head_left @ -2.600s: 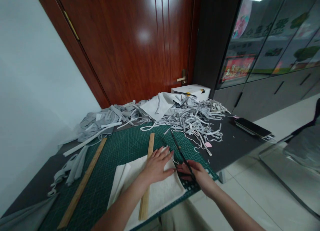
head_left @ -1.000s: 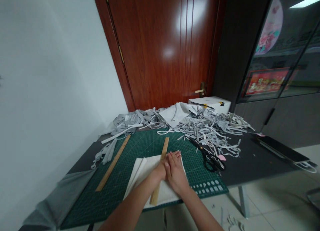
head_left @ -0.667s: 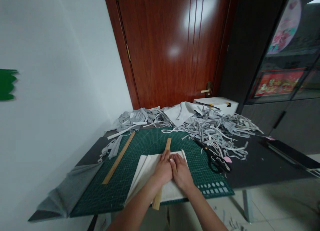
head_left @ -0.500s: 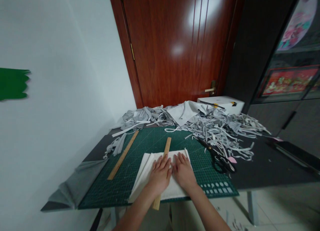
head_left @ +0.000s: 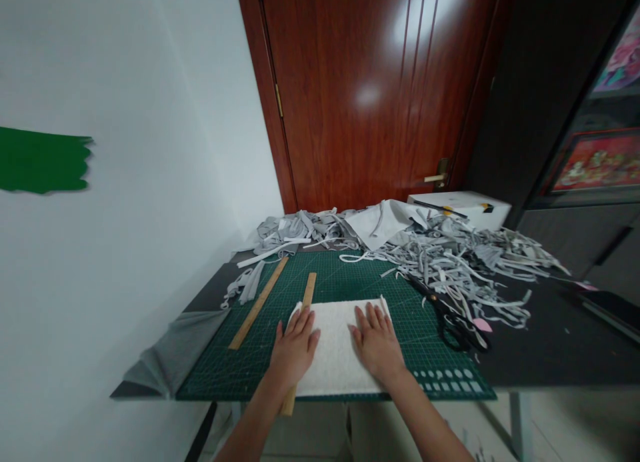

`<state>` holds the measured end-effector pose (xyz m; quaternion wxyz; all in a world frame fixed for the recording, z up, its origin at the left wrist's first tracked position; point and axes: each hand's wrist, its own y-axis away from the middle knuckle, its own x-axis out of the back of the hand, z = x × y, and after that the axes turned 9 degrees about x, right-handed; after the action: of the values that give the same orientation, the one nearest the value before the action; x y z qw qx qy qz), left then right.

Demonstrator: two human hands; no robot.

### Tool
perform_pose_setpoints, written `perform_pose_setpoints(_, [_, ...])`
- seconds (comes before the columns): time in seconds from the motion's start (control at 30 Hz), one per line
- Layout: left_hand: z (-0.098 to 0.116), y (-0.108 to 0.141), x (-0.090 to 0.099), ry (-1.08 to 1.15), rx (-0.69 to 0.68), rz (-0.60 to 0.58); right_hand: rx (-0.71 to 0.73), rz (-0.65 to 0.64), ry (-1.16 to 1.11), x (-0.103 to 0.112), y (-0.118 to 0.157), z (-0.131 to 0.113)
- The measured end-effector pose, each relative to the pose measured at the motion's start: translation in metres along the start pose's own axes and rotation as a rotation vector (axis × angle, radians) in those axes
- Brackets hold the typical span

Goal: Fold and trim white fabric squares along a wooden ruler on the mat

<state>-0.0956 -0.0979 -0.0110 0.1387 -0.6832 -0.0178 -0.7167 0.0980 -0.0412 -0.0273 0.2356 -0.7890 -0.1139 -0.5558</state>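
A white cloth (head_left: 333, 349) lies flat near the front edge of the green cutting mat (head_left: 350, 275). My left hand (head_left: 294, 349) rests with spread fingers on a wooden ruler (head_left: 309, 290) along the cloth's left side; the ruler's near end sticks out past the mat's edge. On the right part of the cloth my right hand (head_left: 376, 342) lies flat, fingers apart. A second wooden ruler (head_left: 260, 303) is farther left on the mat. Black scissors (head_left: 450, 319) lie right of the cloth, partly under fabric strips.
Grey and white fabric scraps (head_left: 450, 249) are heaped along the back and right. Grey cloth (head_left: 180, 349) lies at the left corner. Behind the heap stands a white box (head_left: 467, 202). A black object (head_left: 613, 315) is at the far right.
My left hand and the ruler have moved left across the cloth to its left side. My hands are farther apart. The view has shifted slightly.
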Motion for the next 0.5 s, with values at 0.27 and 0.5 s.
perform_pose_setpoints(0.27, [-0.006, -0.010, -0.005, 0.095, 0.092, 0.053, -0.013, 0.002, -0.013, 0.000, 0.001, 0.001])
perform_pose_setpoints(0.5, [0.016, -0.016, -0.012, -0.014, 0.259, 0.143, -0.039, -0.021, 0.059, 0.002, 0.000, 0.018])
